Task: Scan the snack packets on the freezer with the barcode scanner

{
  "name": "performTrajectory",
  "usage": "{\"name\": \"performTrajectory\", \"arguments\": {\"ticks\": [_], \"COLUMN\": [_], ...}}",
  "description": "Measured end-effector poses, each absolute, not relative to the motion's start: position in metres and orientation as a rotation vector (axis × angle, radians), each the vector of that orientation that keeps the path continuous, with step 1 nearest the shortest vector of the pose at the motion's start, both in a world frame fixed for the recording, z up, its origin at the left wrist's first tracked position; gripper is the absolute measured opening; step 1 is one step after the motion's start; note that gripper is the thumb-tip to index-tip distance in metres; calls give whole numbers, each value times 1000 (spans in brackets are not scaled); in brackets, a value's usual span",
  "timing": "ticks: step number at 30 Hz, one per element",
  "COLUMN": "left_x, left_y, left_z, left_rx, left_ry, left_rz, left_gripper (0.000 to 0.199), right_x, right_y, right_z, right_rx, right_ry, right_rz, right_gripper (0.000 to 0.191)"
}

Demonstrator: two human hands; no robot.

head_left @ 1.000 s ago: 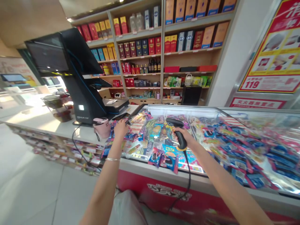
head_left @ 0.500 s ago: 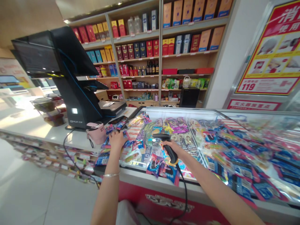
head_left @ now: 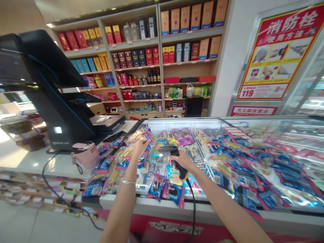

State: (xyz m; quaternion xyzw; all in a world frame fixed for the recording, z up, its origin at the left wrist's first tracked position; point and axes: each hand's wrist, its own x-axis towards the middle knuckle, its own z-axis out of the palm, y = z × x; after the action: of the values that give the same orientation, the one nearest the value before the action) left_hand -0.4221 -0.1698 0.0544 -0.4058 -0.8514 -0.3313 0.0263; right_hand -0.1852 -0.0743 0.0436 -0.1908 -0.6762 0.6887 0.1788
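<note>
Holding in the right hand (head_left: 183,160), with fingers curled about the grip, a black scanner (head_left: 180,171), matt and pistol-shaped, with a longish head aimed left, yellow trim at the handle's base and a dark cord (head_left: 194,202) hanging down, all above the glass-topped display case (head_left: 144,205). Reaching with the left hand (head_left: 140,146) to shiny clear packets (head_left: 138,135) with yellowish contents, near glossy blue-and-pink packets (head_left: 95,185); cannot tell whether pinching one or merely touching with those fingers.
</note>
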Motion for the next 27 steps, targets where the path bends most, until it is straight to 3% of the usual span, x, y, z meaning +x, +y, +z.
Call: {"name": "performTrajectory", "arguments": {"ticks": [7,27], "left_x": [-417,-407], "left_y": [-173,-170], "left_z": [40,41], "left_rx": [-1391,-1475], "left_ry": [-2605,-2628], "left_rz": [-1158,-991], "left_gripper": [51,48], "right_x": [-182,-183], "right_y": [-76,-76], "right_z": [47,45], "right_rx": [-604,-632], "right_ry": [-2057,-2087], "right_rz": [1821,1806], "right_gripper": [17,22]}}
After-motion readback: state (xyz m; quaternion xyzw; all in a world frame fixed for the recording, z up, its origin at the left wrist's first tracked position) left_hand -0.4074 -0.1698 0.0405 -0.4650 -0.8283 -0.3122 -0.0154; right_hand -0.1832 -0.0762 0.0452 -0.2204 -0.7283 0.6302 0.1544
